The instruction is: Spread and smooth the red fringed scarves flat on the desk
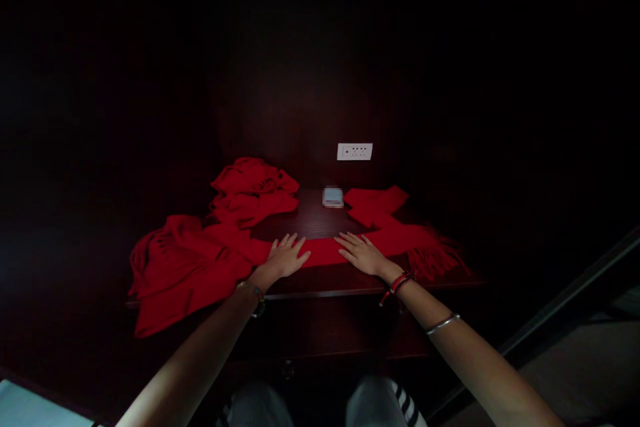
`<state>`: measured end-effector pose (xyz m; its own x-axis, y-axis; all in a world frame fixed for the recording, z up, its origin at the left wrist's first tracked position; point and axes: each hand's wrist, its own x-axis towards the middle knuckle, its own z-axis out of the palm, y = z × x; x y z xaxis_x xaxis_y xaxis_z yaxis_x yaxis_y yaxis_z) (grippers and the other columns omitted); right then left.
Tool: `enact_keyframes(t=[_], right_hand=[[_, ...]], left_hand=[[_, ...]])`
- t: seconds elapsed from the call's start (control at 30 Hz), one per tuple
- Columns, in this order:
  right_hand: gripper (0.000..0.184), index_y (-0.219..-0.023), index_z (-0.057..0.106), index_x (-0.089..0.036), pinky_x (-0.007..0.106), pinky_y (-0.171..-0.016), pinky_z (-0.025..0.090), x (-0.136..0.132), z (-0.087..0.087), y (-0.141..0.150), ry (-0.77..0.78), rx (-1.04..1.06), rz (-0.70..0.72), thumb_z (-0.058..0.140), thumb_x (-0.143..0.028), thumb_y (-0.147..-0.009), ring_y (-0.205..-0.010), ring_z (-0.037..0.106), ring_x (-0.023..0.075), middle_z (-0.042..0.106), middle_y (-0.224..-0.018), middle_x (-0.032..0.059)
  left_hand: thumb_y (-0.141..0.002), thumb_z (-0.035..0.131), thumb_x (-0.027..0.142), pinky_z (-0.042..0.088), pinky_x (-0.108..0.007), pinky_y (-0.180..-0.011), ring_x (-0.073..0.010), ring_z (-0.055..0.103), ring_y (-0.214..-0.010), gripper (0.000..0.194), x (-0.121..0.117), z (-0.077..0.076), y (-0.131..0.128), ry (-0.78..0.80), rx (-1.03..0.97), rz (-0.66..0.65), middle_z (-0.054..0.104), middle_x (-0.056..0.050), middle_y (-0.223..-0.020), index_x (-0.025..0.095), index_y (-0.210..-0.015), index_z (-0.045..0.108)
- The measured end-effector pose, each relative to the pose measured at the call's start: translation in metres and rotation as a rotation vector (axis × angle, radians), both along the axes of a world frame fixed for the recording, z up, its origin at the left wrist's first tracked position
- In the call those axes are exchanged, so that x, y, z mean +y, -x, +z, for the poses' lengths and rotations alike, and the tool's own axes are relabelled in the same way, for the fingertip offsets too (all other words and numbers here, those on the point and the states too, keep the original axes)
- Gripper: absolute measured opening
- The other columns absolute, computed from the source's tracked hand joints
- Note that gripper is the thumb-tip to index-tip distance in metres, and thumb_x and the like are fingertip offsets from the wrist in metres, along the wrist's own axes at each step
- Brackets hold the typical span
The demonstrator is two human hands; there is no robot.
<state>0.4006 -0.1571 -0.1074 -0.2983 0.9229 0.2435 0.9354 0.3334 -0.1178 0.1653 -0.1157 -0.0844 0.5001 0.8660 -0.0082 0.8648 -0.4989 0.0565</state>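
A red scarf (323, 252) lies stretched sideways along the front of a dark wooden desktop (320, 220), its fringed end at the right. Flat on the scarf rests my left hand (287, 257), fingers spread. My right hand (364, 254) is pressed on it too, a short way to the right, with its fingers apart. Neither hand grips the cloth. To the left, the scarf meets a loose heap of red cloth (185, 253) that hangs over the front edge. Where one piece ends and the other begins I cannot tell.
More crumpled red cloth (253, 190) is piled at the back left. A folded red piece (377, 203) lies at the back right. Between them sits a small pale object (333, 197), blurred out. A white socket panel (355, 151) is on the dark back wall.
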Motion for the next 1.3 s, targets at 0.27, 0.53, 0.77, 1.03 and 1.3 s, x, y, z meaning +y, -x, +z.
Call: enact_keyframes(t=[0.27, 0.53, 0.77, 1.03, 1.3], right_hand=[[0.039, -0.113, 0.053, -0.013, 0.035, -0.097, 0.03, -0.006, 0.0, 0.0, -0.221, 0.165, 0.032, 0.035, -0.033, -0.085, -0.114, 0.04, 0.0194, 0.049, -0.12, 0.0122], [0.033, -0.106, 0.057, -0.013, 0.032, -0.091, 0.037, -0.004, -0.001, 0.003, -0.196, 0.24, 0.052, 0.037, -0.027, -0.084, -0.104, 0.05, 0.0184, 0.058, -0.11, 0.0105], [0.032, -0.105, 0.058, -0.015, 0.032, -0.089, 0.039, -0.004, 0.0, 0.003, -0.184, 0.255, 0.041, 0.036, -0.025, -0.083, -0.101, 0.051, 0.0182, 0.058, -0.109, 0.0094], [0.033, -0.104, 0.058, -0.013, 0.032, -0.089, 0.038, -0.005, -0.001, 0.004, -0.182, 0.253, 0.048, 0.036, -0.025, -0.084, -0.101, 0.051, 0.0185, 0.059, -0.107, 0.0106], [0.031, -0.104, 0.058, -0.015, 0.033, -0.09, 0.038, -0.004, -0.002, 0.005, -0.184, 0.273, 0.044, 0.037, -0.024, -0.083, -0.102, 0.051, 0.0189, 0.059, -0.107, 0.0098]], left_hand=[[-0.083, 0.033, 0.046, 0.031, -0.036, -0.094, -0.0224, 0.035, -0.117, 0.047, -0.004, 0.009, -0.003, -0.217, -0.024, -0.509, 0.036, -0.009, -0.13, 0.024, -0.124, 0.039], [-0.084, 0.036, 0.024, 0.043, -0.025, -0.074, -0.0158, 0.052, -0.089, 0.03, -0.01, 0.025, 0.015, -0.36, 0.138, -0.575, 0.053, -0.004, -0.099, 0.025, -0.109, 0.051], [-0.081, 0.032, 0.008, 0.043, -0.025, -0.069, -0.0168, 0.051, -0.087, 0.033, -0.004, 0.04, 0.034, -0.423, 0.282, -0.526, 0.054, -0.007, -0.095, 0.02, -0.103, 0.054], [-0.077, 0.032, 0.002, 0.043, -0.023, -0.065, -0.0164, 0.051, -0.087, 0.05, -0.011, 0.029, 0.044, -0.374, 0.303, -0.476, 0.054, -0.006, -0.097, 0.027, -0.119, 0.042], [-0.075, 0.031, -0.002, 0.044, -0.025, -0.068, -0.0174, 0.053, -0.092, 0.066, -0.01, 0.042, 0.057, -0.392, 0.459, -0.551, 0.053, -0.006, -0.107, 0.034, -0.129, 0.026]])
